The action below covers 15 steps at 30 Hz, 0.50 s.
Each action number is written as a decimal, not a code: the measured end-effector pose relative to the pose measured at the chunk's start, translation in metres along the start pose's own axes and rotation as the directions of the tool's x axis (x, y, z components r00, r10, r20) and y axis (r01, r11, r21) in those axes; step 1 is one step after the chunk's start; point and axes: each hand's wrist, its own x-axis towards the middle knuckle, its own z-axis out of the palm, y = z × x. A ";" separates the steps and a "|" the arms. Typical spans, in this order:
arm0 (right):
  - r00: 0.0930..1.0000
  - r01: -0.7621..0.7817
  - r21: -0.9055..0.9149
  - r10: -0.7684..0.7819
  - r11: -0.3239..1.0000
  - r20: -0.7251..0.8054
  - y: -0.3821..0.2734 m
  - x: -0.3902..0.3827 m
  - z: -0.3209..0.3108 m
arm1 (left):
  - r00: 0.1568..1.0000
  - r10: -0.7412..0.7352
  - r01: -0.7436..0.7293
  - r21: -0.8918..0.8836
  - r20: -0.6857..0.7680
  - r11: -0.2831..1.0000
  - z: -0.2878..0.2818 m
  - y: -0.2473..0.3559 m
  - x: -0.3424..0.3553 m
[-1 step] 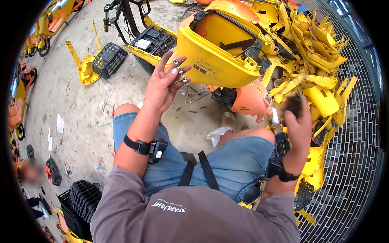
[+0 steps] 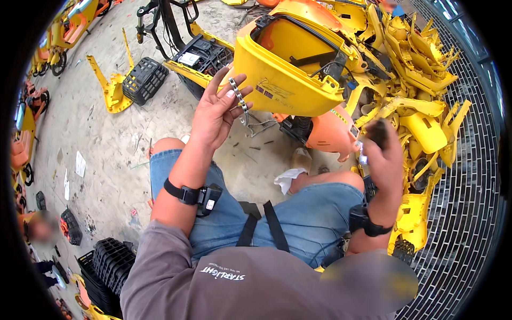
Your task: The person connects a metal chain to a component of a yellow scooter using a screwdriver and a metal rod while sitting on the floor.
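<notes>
My left hand [image 2: 217,114] is raised, fingers curled, with a slim silvery strip of links or holes [image 2: 239,93] held between thumb and fingers; it looks like a short piece of chain. Just beyond it stands a large yellow moulded plastic box-shaped housing [image 2: 288,96], open on top with a dark rim. Thin cables [image 2: 261,128] hang below the strip. On the right my right hand [image 2: 385,160] is blurred by motion, its fingers bent around a dark thing [image 2: 378,133] too smeared to name. An orange curved shell [image 2: 330,136] lies between the hands.
A heap of yellow plastic panels [image 2: 410,64] fills the right side beside a brick-patterned surface [image 2: 458,213]. Black baskets [image 2: 112,264] stand at lower left, another basket [image 2: 145,80] further off. An opened scooter body [image 2: 202,56] is ahead. Orange-and-yellow scooters [image 2: 69,26] line the far left.
My right hand has shifted slightly left with the dark thing. The left hand keeps its hold on the strip. A blurred grey-and-yellow shape has come in at the lower right.
</notes>
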 end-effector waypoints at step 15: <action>0.604 -0.545 0.320 0.099 0.775 0.791 0.091 0.039 0.118 | 0.990 0.104 -0.100 0.039 -0.100 0.994 -0.065 0.012 -0.004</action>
